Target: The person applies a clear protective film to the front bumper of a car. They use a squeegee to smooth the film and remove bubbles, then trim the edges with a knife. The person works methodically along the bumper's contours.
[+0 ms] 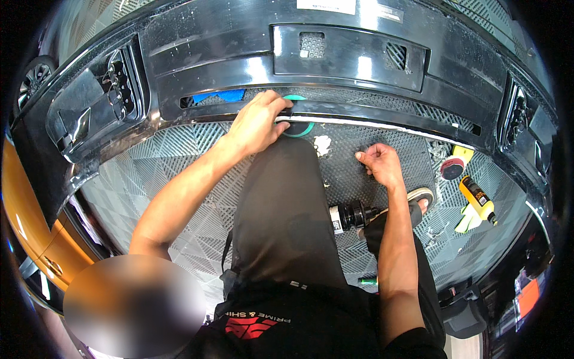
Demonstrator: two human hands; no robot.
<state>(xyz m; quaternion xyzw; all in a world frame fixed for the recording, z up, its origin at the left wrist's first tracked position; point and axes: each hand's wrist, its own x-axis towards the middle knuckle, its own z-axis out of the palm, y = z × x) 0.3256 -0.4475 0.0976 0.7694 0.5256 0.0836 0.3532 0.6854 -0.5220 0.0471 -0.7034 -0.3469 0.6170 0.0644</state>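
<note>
A large glossy black car bumper (209, 67) spans the view in front of me. My left hand (258, 122) grips its lower bar, fingertips over the top and thumb underneath. From beside that thumb, a white strip (382, 125) follows the bar's lower edge to the right. My right hand (381, 165) hovers lower down, apart from the bumper, with thumb and curled fingers pinched together; anything between them is too small to make out. Partly hidden behind the bar near my left fingers is a teal-rimmed dark disc (307, 130).
Crumpled white scraps (322, 145) lie on the dark mat (350, 139). To the right are a round maroon pad (452, 168), a yellow bottle (478, 200) and a yellow-green cloth (469, 219). A black-and-white power tool (353, 216) rests near my foot. An orange car (30, 215) stands left.
</note>
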